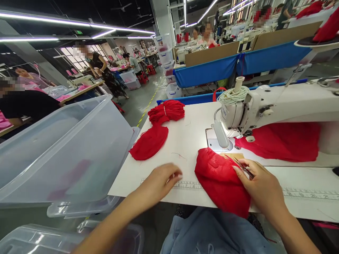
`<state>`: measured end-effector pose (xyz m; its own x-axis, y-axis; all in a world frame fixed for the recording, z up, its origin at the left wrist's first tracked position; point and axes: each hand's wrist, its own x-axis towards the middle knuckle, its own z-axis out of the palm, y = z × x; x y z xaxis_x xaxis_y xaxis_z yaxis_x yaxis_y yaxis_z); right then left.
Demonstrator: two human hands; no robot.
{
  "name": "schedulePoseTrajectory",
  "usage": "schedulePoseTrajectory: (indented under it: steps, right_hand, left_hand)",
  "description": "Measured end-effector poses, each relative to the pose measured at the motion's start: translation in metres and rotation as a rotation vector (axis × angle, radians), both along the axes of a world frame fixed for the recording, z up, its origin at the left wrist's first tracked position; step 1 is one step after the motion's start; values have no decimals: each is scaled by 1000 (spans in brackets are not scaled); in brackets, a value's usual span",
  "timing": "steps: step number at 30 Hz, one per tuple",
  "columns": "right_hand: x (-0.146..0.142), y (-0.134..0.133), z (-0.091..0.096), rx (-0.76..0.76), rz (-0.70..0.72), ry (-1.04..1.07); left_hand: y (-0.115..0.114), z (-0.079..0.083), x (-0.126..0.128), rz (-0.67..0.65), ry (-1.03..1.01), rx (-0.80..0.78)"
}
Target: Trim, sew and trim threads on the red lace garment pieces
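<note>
Pinching snips against red fabric, right hand grips tight — left hand half-open, beside clear bin, contents unclear.

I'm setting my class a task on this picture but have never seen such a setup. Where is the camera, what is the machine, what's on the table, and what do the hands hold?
The picture comes from a camera on a person's head, looking down at their own hands. The sewing machine stands on a white table, with red cloth under its arm. The right hand rests on a red fabric piece at the near edge and pinches a small metal tool, snips or tweezers. The left hand lies on the table, holding nothing. Further left lie a stack of red pieces and a tied red bundle; a clear plastic bin sits left of the table. Other people work behind.
</note>
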<state>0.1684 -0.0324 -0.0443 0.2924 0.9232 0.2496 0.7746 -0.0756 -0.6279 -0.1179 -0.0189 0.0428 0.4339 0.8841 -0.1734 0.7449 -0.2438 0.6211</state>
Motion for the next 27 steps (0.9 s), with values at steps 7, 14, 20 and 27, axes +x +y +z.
schedulePoseTrajectory:
  steps: [7,14,20,27]
  right_hand:
    - [2,-6,5,-76,-17,-175]
    - [-2,-4,6,-49,-10,-122]
    - [-4,-5,4,12,-11,-51]
    - [0,-1,-2,66,27,-31]
  left_hand:
    - [89,-39,79,-5,-2,146]
    - [106,-48,123,-200,-108,120]
    - [104,-54,126,-144,-314,0]
    - [75,-59,100,181,-604,-66]
